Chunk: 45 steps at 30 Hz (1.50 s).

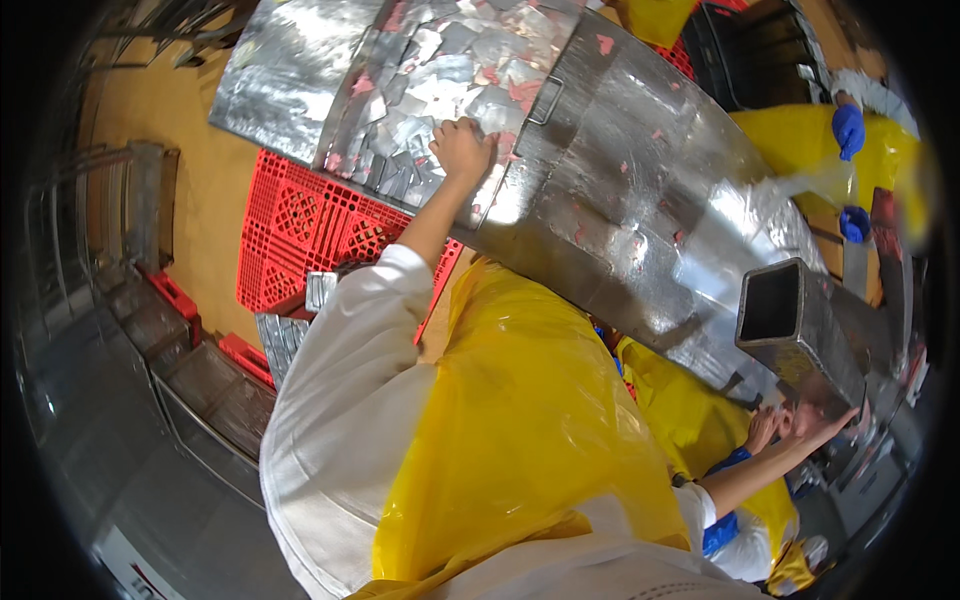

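Note:
My left hand [463, 152] reaches over a steel tray [352, 120] spread with silvery flat pieces [440, 75] and pink bits. Its fingers are bent and apart, with the tips down at the near part of the pieces; I see nothing held in them. Far to the right, my right hand [828, 428] grips the lower end of a rectangular hollow metal box [822, 345]. The box is tilted, its dark open mouth facing up toward me. Some of the right fingers are hidden behind it. A co-worker's bare hand [764, 428] is close beside.
The steel table [610, 170] runs right, scattered with pink scraps, and a wire handle [546, 100] stands by the tray. Red plastic crates [300, 225] are below left, near metal racks [150, 340]. Co-workers in yellow aprons work at right; one wears blue gloves [848, 132].

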Motion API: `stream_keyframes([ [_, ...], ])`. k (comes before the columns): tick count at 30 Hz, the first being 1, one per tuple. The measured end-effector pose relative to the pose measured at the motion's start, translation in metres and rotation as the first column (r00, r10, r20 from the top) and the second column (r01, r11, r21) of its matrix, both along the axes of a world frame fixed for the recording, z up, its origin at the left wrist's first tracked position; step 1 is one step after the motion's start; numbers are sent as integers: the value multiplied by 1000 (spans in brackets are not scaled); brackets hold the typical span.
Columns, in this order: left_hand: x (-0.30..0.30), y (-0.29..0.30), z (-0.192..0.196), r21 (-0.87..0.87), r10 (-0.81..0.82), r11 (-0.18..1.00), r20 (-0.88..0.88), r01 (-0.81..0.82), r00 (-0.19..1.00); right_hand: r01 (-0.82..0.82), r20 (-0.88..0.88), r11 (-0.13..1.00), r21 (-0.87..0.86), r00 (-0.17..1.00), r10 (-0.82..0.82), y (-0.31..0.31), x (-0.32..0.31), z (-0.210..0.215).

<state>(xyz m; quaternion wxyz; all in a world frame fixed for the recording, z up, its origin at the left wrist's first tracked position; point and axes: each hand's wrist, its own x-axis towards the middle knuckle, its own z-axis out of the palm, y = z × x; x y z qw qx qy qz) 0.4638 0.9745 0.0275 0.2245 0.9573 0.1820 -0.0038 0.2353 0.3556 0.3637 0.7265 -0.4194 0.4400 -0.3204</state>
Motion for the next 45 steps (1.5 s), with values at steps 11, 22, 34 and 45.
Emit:
stream_keyframes([
  [11,57,-15,-85,-582,91,812,47,-47,995,117,-248,938,-327,947,-205,-36,18,-8],
  [22,59,-67,113,-937,-327,335,-13,103,945,137,-187,928,-347,959,-211,-157,-3,-10],
  [34,-48,-393,247,-887,-858,-334,146,-320,492,130,-226,952,-275,954,-196,-129,7,4],
  [45,-121,-431,300,-931,-424,-340,275,130,863,79,-153,982,-171,982,-106,-158,-8,-18],
])
